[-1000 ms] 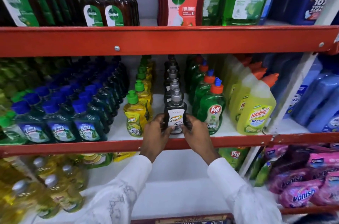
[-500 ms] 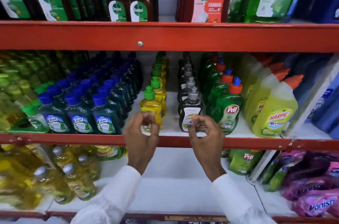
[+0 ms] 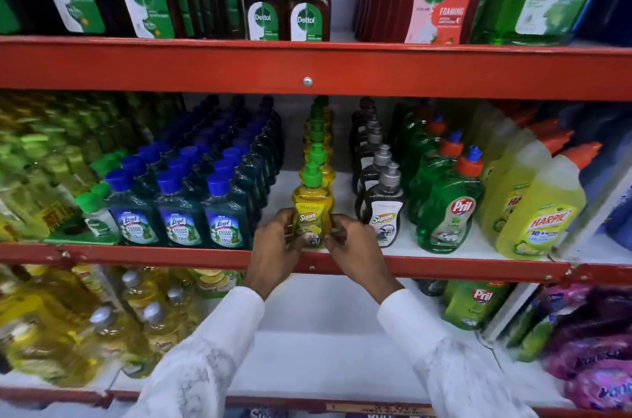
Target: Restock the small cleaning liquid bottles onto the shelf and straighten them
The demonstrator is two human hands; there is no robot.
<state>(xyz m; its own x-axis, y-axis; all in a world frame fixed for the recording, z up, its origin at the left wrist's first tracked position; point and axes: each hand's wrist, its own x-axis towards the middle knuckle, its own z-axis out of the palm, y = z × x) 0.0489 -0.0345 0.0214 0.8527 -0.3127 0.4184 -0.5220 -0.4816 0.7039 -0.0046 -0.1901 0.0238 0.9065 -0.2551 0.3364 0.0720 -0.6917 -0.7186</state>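
Both hands clamp the front yellow Super dish-liquid bottle [image 3: 312, 209] at the front edge of the middle shelf [image 3: 444, 265]: left hand [image 3: 273, 246] and right hand [image 3: 355, 246] pinch its sides. Its row behind and the neighbouring black Super pump bottles [image 3: 383, 212] look aligned; this straightening seems nearly done, and no unshelved stock is visible

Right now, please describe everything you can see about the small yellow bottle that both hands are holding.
The yellow bottle is small, of clear plastic with yellow liquid inside, and has a green cap on top. Its label reads "Super". It stands upright at the front edge of the middle shelf, first in a row of the same bottles running backward. The left hand grips its lower left side and the right hand its lower right side, covering part of the base. A dark pump bottle stands apart to its right.
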